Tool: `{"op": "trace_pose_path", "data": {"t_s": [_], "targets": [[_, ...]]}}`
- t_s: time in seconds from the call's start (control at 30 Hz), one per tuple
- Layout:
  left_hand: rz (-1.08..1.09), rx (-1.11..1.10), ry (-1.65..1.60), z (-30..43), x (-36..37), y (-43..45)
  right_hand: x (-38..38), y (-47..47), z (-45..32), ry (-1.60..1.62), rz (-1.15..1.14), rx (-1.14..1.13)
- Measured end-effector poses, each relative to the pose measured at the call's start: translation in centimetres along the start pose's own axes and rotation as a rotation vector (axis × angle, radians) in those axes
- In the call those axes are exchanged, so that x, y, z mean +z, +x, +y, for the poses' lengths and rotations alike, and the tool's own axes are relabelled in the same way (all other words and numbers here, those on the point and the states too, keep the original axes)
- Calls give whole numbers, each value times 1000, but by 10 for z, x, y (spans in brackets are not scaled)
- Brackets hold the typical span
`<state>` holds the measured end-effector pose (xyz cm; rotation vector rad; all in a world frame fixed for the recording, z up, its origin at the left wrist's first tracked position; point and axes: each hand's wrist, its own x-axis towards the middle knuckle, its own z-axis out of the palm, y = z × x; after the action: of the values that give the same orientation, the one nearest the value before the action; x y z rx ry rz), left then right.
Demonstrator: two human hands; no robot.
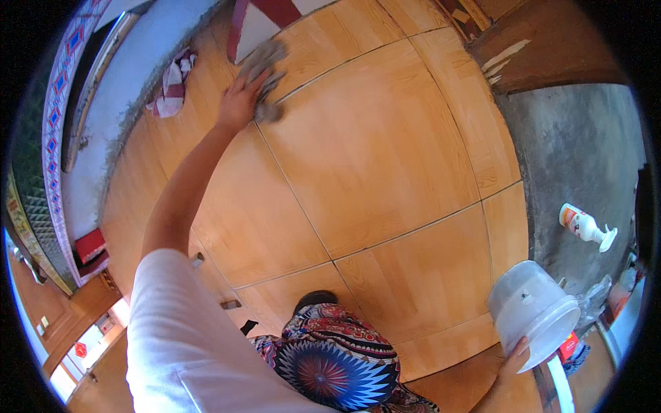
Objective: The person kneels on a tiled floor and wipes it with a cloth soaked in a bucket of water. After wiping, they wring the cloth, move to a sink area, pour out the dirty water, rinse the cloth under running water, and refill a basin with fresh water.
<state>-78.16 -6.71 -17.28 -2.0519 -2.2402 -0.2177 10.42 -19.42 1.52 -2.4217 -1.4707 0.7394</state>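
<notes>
My left hand [241,103] reaches far forward and holds a grey cloth [264,64] against the wood-look tiled surface [382,134]. The cloth is blurred, and part of it lies under my fingers. Low on the right, my right hand [515,357] grips a translucent plastic bucket [521,294] near its rim. The bucket is tilted, its mouth turned to the lower right; what is inside cannot be made out. Patterned fabric [330,356] covers my legs at the bottom.
A white spray bottle [583,227] lies on the dark grey surface [552,155] at the right. Beside the bucket is a crumpled clear plastic bag [595,299]. Near the left wall [124,67] lies a maroon-and-white cloth [173,85]. A red box [92,247] sits farther left.
</notes>
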Motion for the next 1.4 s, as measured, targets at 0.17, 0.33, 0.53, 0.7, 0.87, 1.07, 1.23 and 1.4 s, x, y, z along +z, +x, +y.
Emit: {"op": "trace_pose_path", "data": {"t_s": [0.17,0.33,0.53,0.7,0.87,1.07,1.23,1.4], "targets": [[37,-38,-111,-3,0,6,4,-8,-19,-1,28,-36],[295,189,-140,68,33,159,3,0,-37,-4,-36,-23],[142,113,-82,120,3,164,-10,-2,-9,2,-34,19],[47,56,16,-28,6,15,2,-3,-2,19,-5,-12],[-69,-184,168,-88,-12,-59,5,-10,-43,-61,-61,-77],[46,-99,83,-17,17,39,12,-20,-57,-44,31,-122],[86,-81,45,133,31,183,11,-13,-51,-53,16,-79],[103,68,-35,286,46,179,3,-12,-47,-99,-7,-78]]}}
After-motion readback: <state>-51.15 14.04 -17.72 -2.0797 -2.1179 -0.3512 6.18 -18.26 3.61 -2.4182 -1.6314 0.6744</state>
